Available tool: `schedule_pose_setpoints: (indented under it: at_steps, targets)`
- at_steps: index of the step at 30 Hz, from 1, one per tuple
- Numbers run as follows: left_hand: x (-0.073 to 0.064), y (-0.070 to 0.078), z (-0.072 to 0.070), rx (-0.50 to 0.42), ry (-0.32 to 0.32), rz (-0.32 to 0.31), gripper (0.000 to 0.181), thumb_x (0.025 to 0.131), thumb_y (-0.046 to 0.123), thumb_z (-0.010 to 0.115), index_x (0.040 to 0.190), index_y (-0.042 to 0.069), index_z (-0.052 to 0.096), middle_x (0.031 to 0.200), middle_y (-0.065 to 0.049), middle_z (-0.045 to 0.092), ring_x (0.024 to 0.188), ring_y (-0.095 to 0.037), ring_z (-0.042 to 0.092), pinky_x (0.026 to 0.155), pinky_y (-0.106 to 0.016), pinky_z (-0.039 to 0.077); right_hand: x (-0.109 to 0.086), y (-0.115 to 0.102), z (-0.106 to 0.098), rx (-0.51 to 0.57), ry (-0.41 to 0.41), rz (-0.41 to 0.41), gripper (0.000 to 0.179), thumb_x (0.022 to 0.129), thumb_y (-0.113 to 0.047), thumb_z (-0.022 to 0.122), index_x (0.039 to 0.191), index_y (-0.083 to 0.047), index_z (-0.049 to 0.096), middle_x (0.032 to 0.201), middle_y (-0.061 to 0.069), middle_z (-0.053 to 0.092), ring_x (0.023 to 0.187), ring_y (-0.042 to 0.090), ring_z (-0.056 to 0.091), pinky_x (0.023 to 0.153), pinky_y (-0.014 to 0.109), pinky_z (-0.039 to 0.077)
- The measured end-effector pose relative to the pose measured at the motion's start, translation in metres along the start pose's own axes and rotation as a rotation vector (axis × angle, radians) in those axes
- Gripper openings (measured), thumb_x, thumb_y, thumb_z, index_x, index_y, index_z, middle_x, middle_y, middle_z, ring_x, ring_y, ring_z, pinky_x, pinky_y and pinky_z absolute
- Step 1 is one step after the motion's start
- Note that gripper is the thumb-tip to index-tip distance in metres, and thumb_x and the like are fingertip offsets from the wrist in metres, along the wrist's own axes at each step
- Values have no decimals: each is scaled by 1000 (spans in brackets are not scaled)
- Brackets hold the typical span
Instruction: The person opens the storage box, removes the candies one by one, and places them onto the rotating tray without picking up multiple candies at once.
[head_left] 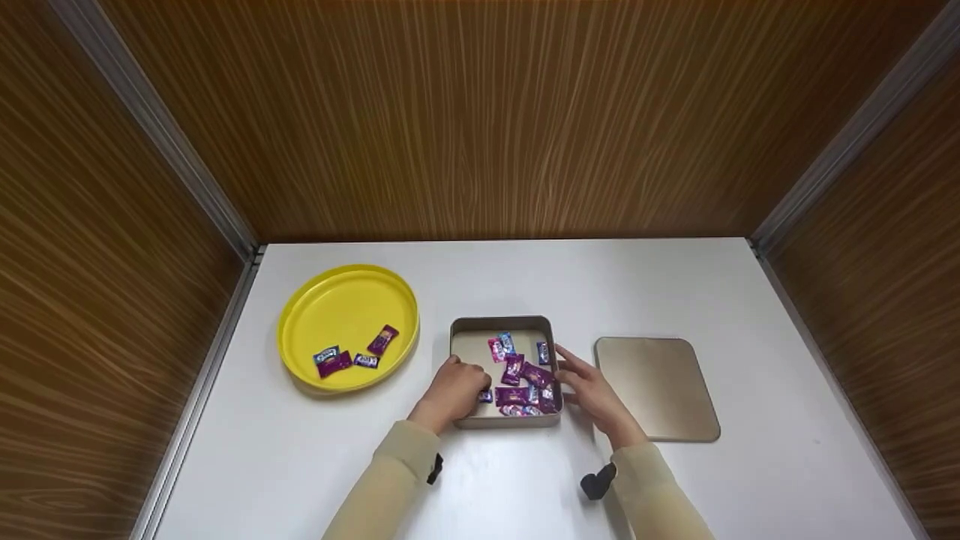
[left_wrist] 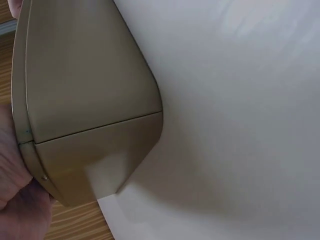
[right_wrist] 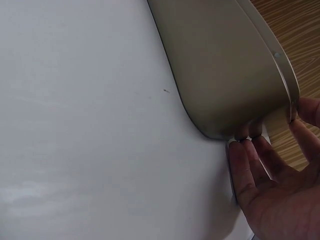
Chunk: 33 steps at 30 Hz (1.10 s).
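Note:
A rectangular metal tin stands in front of me with several wrapped candies inside, mostly toward its right side. My left hand reaches over the tin's left wall, fingers curled down inside it. At those fingertips is a small blue wrapped candy, pinched and partly covered by the hand. In the left wrist view the palm shows beyond the tin's rim. My right hand rests against the tin's right side. The right wrist view shows its fairly straight fingers touching the outer wall, with fingertips right at the rim.
A round yellow tray stands on the left of the white table, with several wrapped candies in its front part. A flat metal lid lies right of the tin. Wood-grain panels enclose the table's back and sides.

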<state>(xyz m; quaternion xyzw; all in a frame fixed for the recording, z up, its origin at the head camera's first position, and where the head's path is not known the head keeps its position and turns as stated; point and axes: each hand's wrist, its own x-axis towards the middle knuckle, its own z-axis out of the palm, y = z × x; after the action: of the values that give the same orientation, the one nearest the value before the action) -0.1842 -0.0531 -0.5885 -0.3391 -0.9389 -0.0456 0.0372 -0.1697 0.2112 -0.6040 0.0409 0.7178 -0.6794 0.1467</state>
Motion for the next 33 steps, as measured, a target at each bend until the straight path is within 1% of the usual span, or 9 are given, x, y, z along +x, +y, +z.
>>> schedule_pose_setpoints:
  at_steps: [4, 10, 15, 17, 20, 22, 28, 31, 33]
  targets:
    - [-1, 2, -4, -15, 19, 3, 19, 78, 4, 68, 89, 17, 76, 81, 2, 69, 72, -21, 65, 70, -36, 43, 0, 0, 0, -2, 3, 0, 56, 98, -7, 52, 151, -12, 38, 145, 29, 40, 125, 44, 49, 96, 50, 47]
    - [-6, 3, -13, -103, 57, -7, 12, 81, 12, 74, 93, 13, 75, 86, 1, 66, 75, -19, 65, 70, -36, 48, 1, 1, -1, -31, 5, 5, 56, 98, -10, 53, 151, -15, 39, 145, 27, 41, 126, 43, 48, 97, 52, 46]
    - [-14, 0, -26, -170, 111, -17, 18, 84, 19, 76, 100, 10, 74, 91, -1, 67, 81, -18, 66, 73, -36, 52, 1, 0, -2, -29, 4, 11, 56, 98, -10, 54, 151, -16, 39, 144, 26, 42, 126, 43, 49, 97, 52, 46]
    - [-18, -3, -32, -196, 123, -35, 19, 85, 19, 75, 102, 9, 73, 92, -1, 66, 82, -18, 65, 73, -35, 51, 1, 0, -2, -44, 7, 8, 56, 98, -10, 54, 151, -16, 39, 144, 26, 42, 125, 42, 50, 96, 51, 47]
    - [-25, -10, -40, -256, 137, -83, 21, 86, 18, 75, 104, 8, 72, 94, -2, 66, 83, -18, 64, 75, -34, 51, -1, -3, -2, -73, 16, 11, 55, 98, -11, 54, 151, -17, 39, 145, 24, 42, 124, 41, 51, 94, 47, 50]
    - [-30, -17, -44, -309, 150, -129, 22, 87, 16, 74, 106, 7, 72, 96, -3, 66, 84, -19, 64, 76, -34, 52, -2, -5, -1, -112, 25, 6, 55, 99, -10, 54, 151, -16, 39, 144, 24, 43, 123, 41, 53, 91, 44, 52]
    - [-46, -44, -49, -485, 225, -248, 19, 87, 9, 72, 105, 1, 71, 95, -8, 65, 85, -20, 64, 76, -34, 55, -7, -10, 1, -231, 49, 4, 55, 99, -12, 56, 151, -16, 40, 140, 23, 48, 120, 39, 56, 87, 40, 54]
    - [-53, -59, -49, -530, 265, -324, 19, 86, 5, 72, 104, -2, 70, 94, -10, 65, 83, -22, 63, 75, -35, 55, -10, -10, 1, -263, 39, 5, 56, 99, -12, 57, 151, -16, 39, 141, 22, 47, 119, 38, 56, 87, 39, 54]
    - [-58, -69, -48, -535, 289, -399, 20, 85, 4, 72, 104, -3, 70, 94, -11, 64, 83, -23, 63, 75, -36, 55, -12, -10, 1, -270, 31, 1, 56, 98, -11, 57, 151, -16, 39, 141, 22, 47, 119, 38, 57, 86, 39, 55]
